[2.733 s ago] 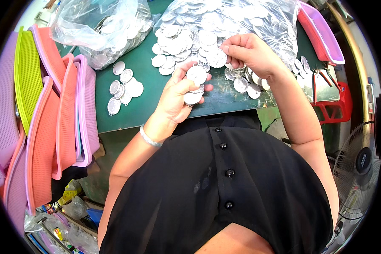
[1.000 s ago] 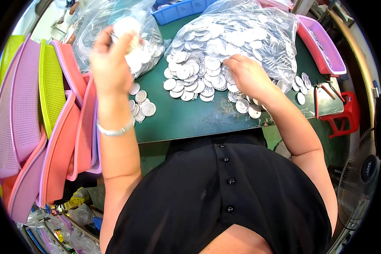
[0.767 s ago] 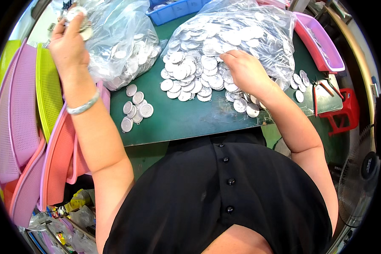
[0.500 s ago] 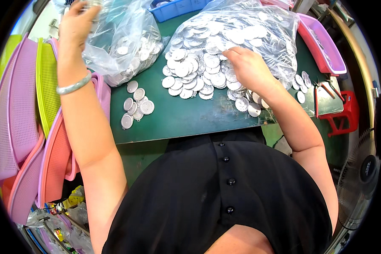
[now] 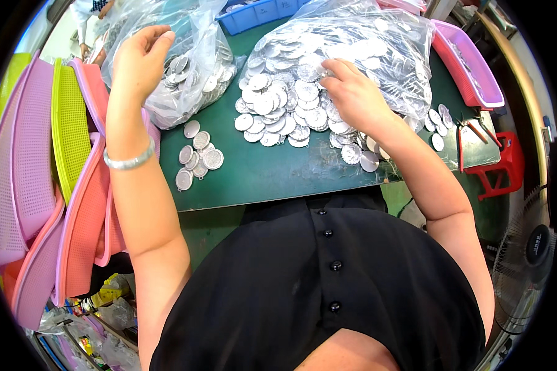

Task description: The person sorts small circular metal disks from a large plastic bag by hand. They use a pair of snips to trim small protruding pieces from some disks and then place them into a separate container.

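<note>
My left hand (image 5: 141, 62) is raised over the clear plastic bag (image 5: 189, 99) at the back left, fingers bent and parted, with nothing visible in them. Loose silver discs (image 5: 178, 67) lie in that bag just beyond the fingertips. On the table's middle, a heap of round silver medallions (image 5: 269, 102), some with small loops, spills from a larger clear bag (image 5: 402, 55). My right hand (image 5: 356, 96) rests on this heap, its fingertips apart and touching the medallions. A small group of rimmed medallions (image 5: 213, 159) lies separately at the table's left front.
Stacked pink, purple and green plastic baskets (image 5: 74, 130) crowd the left. A blue bin (image 5: 260, 15) stands at the back, a pink basket (image 5: 470, 65) at the back right. Near several loose discs lie pliers (image 5: 473, 130). A red stool (image 5: 507, 167) and a fan (image 5: 535, 244) are at right.
My left hand has come down and right from the far left to above the left bag; the blurred thing in its fingers is gone. My right hand has shifted slightly left on the heap.
</note>
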Tool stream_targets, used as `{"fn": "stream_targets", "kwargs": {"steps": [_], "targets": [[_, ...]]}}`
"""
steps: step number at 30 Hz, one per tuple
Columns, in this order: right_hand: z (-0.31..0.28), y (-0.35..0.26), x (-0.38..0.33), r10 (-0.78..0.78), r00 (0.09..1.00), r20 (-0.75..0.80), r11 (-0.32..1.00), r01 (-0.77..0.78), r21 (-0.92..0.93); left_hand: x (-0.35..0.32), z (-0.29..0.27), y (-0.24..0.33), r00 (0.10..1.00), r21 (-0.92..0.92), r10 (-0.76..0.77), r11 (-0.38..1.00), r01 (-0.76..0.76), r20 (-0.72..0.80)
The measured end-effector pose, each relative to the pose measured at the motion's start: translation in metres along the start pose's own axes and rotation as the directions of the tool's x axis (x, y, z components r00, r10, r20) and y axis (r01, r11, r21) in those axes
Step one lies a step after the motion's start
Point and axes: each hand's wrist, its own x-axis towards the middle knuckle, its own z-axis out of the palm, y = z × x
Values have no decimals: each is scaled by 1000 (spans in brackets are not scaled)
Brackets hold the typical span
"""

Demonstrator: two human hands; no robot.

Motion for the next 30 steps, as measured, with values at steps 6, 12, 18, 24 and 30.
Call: {"fn": "stream_targets", "kwargs": {"steps": [6,12,18,24,30], "targets": [[8,-4,13,20,999,41,999,-18,-35,-75,40,55,946,-263,224,922,-283,-235],[2,-16,21,117,967,228,991,-100,-86,-110,124,40,977,-265,92,963,-39,193],[5,-13,11,76,987,142,997,-77,1,-83,170,35,957,67,-21,998,2,289],[0,-8,-3,71,995,64,988,-79,129,-80,171,34,954,-78,26,997,-3,298],[-17,-16,-10,314,938,143,798,-343,495,-88,161,36,850,-676,-97,563,475,517]]}}
